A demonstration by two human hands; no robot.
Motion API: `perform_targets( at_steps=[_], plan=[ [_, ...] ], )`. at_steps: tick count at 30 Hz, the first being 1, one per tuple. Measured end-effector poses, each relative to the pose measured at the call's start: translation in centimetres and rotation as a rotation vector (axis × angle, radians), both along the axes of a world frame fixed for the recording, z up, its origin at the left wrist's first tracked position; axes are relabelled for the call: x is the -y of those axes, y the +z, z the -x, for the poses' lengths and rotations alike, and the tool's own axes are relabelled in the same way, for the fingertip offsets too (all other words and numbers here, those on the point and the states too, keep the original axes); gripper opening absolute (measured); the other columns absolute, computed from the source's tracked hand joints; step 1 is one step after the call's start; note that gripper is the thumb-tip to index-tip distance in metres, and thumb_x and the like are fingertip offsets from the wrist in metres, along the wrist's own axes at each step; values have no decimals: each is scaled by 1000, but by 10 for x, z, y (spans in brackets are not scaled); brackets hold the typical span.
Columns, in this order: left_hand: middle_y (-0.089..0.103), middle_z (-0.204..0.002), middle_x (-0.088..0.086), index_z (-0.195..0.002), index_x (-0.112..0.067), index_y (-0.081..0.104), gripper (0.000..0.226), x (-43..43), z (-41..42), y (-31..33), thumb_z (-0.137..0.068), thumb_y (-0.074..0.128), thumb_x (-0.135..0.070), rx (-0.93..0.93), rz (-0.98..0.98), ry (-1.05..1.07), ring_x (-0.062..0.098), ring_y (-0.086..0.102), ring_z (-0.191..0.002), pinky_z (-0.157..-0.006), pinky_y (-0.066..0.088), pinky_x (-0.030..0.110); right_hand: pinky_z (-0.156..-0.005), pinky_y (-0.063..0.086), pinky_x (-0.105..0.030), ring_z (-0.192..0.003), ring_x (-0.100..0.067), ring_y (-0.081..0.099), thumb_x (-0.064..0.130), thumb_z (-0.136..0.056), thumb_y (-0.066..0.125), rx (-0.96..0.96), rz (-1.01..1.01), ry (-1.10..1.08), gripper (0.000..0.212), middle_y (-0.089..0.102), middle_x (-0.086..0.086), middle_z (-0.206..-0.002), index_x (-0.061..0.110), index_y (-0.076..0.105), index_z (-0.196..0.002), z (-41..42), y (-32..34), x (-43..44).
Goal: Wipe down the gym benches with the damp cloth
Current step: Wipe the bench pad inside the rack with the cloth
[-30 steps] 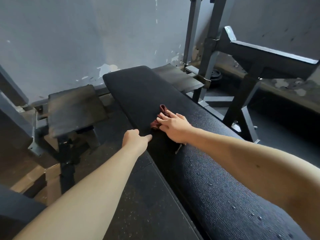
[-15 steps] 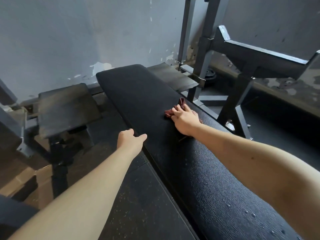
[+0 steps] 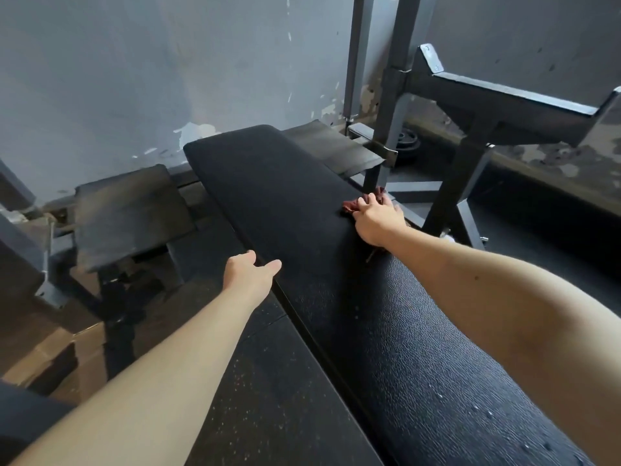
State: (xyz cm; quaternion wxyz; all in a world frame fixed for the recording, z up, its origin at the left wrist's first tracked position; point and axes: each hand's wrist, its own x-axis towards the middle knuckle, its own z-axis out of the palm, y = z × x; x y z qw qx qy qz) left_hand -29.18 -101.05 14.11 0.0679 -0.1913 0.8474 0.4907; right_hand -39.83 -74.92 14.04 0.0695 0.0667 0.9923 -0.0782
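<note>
**A:** From the head view, what has changed on the bench pad [image 3: 285, 196]?

**B:** The right hand [image 3: 378, 220] has carried the cloth [image 3: 350, 206] sideways. A second ago the cloth sat nearer the pad's left side, half a second ago it was past the middle, and now it is at the pad's right edge, close to the rack upright [image 3: 386, 129].

**A:** So one cross-stroke is done?

**B:** I judge so. That band of the pad has been covered from side to side. The stretch towards the pad's far end looks unwiped as yet, and droplets [image 3: 487, 412] lie on the pad's near end.

**A:** How do the hands stand?

**B:** The right hand lies palm down with its fingers spread flat over the cloth and presses it onto the pad. It does not clutch it. The left hand [image 3: 248, 272] holds nothing, with its fingers loosely bent and the thumb out. It stays at the pad's left edge, and I cannot tell whether it touches.

**A:** And the cloth itself?

**B:** It is a dark red bundle, mostly hidden under the right fingers. Only a bit shows towards the pad's far end, well apart from the left hand
</note>
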Motion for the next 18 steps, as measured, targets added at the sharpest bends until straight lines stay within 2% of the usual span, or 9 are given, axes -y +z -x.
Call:
perform_targets(
  at_steps=[3, 4, 6, 8, 11, 14, 18],
  plan=[
    [39, -159, 5, -157, -13, 36, 73, -2, -1, 2, -95, 69, -37, 0, 11, -6, 30, 48, -139, -114, 39, 40, -115, 26, -56, -147, -35, 21, 43, -94, 20, -23, -69, 104, 58, 38, -3, -148, 24, 52, -139, -25, 2, 21],
    [36, -161, 4, -157, -13, 36, 72, -2, -2, 2, -96, 68, -36, -1, 17, -10, 29, 44, -141, -113, 37, 39, -114, 26, -56, -146, -34, 20, 43, -95, 24, -44, -60, 142, 53, 39, -2, -147, 25, 53, -137, -39, 1, 33],
    [32, -163, 4, -158, -15, 35, 72, -2, -2, 2, -97, 66, -38, 0, 35, -21, 30, 42, -143, -113, 37, 40, -120, 18, -56, -154, -33, 10, 37, -102, 33, -65, 3, 256, 46, 31, -2, -160, 24, 44, -145, -70, -3, 62],
    [30, -164, 6, -159, -17, 32, 70, -3, -4, 0, -99, 62, -40, -1, 53, -22, 31, 41, -143, -110, 40, 40, -126, 5, -52, -158, -28, -2, 37, -107, 34, -49, 61, 365, 51, 17, 1, -171, 25, 33, -157, -99, -3, 89],
    [30, -162, 9, -160, -21, 28, 63, -7, -5, -6, -105, 51, -41, 1, 63, -6, 31, 42, -141, -107, 41, 39, -127, -1, -47, -159, -23, -7, 40, -109, 31, -40, 90, 444, 53, 11, 5, -172, 31, 27, -161, -108, -2, 93],
    [36, -156, 11, -161, -23, 25, 60, -9, -6, -9, -106, 43, -40, 4, 63, 9, 33, 49, -131, -107, 45, 43, -128, 0, -48, -159, -21, -4, 42, -109, 32, -52, 61, 443, 52, 13, 10, -171, 34, 29, -160, -90, -3, 73],
    [40, -150, 13, -160, -24, 27, 58, -8, -5, -10, -105, 38, -37, 20, 65, 20, 34, 47, -131, -109, 44, 47, -126, 6, -54, -159, -28, 2, 40, -107, 28, -62, -19, 233, 53, 17, 6, -171, 32, 30, -160, -51, -2, 38]
  ],
)
